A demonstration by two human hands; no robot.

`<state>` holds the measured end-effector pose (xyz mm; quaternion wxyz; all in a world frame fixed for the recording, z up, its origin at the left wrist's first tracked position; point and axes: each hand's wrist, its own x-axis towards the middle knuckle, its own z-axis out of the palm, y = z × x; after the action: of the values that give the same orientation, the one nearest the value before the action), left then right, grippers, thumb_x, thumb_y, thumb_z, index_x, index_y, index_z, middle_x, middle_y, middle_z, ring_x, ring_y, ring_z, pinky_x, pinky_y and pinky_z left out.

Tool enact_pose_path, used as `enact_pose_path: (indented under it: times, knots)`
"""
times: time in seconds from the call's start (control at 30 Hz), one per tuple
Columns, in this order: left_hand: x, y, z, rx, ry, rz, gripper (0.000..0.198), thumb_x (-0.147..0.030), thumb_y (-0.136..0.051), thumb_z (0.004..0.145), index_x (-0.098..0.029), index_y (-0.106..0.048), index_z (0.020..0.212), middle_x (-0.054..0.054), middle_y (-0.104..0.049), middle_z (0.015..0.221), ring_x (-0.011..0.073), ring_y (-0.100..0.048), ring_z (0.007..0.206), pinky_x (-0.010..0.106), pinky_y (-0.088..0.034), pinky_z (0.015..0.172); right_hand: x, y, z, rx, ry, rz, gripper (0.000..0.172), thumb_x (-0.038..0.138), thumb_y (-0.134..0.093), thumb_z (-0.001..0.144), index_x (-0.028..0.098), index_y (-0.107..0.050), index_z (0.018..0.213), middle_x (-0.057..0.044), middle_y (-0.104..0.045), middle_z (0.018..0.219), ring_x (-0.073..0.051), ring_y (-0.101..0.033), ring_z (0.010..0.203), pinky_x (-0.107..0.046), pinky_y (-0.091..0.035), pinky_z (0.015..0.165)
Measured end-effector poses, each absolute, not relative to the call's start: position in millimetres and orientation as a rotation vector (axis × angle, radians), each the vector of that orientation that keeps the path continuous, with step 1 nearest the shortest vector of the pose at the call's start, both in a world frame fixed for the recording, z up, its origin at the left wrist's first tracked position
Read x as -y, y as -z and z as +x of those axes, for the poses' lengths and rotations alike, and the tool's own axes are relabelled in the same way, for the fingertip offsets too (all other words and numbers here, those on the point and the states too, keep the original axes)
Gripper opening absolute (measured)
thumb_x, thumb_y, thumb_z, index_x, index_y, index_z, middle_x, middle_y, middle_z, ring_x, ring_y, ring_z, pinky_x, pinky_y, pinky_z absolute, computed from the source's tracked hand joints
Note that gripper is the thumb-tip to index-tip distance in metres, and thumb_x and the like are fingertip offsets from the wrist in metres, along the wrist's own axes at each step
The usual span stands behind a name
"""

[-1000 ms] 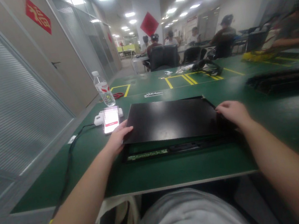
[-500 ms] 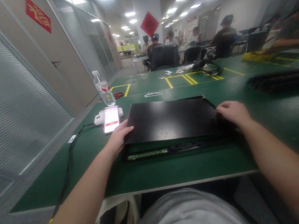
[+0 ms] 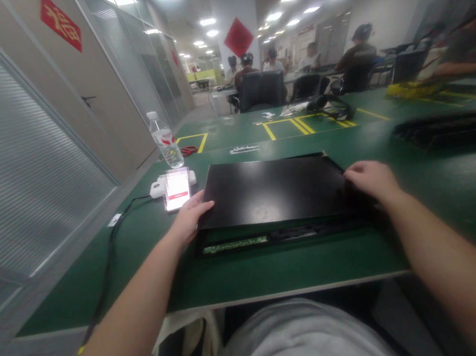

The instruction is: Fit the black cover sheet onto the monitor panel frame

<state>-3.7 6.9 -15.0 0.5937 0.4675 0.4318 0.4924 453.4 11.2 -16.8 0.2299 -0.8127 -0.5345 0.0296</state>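
Note:
A flat, glossy black screen panel (image 3: 272, 189) lies between my two hands, slightly tilted over a black frame (image 3: 334, 226). Along the frame's near side a strip of green circuit board (image 3: 235, 245) shows. My left hand (image 3: 189, 216) is closed on the panel's left edge, thumb on top and fingers partly hidden below. At the right edge my right hand (image 3: 372, 180) pinches the panel near its far right corner. Most of the frame is hidden under the panel.
Left of the panel a lit phone (image 3: 177, 190) leans on a white power strip (image 3: 157, 190), with a water bottle (image 3: 166, 141) behind. Red-handled scissors (image 3: 188, 150) lie beside it. Dark stacked parts (image 3: 463, 127) stand at the right. Another person's arm (image 3: 471, 67) rests farther back.

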Motion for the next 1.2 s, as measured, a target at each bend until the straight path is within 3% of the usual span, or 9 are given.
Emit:
enact_pose_path:
  times: [0.67, 1.2]
  knots:
    - [-8.0, 17.1, -3.5, -1.061, -1.194, 1.043, 0.052, -0.013, -0.084, 0.064, -0.013, -0.067, 0.114, 0.01, -0.08, 0.1, 0.0264, -0.078, 0.088, 0.035, -0.061, 0.077, -17.3, 24.7, 463.8, 1.41, -0.13, -2.178, 0.024, 0.035, -0.062, 0.078, 0.023, -0.081, 0.086, -0.009, -0.076, 0.084, -0.028, -0.069, 0.081, -0.035, -0.05, 0.071]
    - [-7.3, 21.7, -4.2, -1.013, -1.195, 1.056, 0.06, -0.018, -0.085, 0.066, -0.013, -0.066, 0.123, 0.011, -0.08, 0.101, 0.0283, -0.077, 0.092, 0.036, -0.061, 0.079, -14.6, 25.4, 461.4, 1.488, -0.087, -2.243, 0.031, 0.039, -0.057, 0.082, 0.025, -0.081, 0.095, -0.009, -0.077, 0.091, -0.029, -0.069, 0.084, -0.037, -0.049, 0.069]
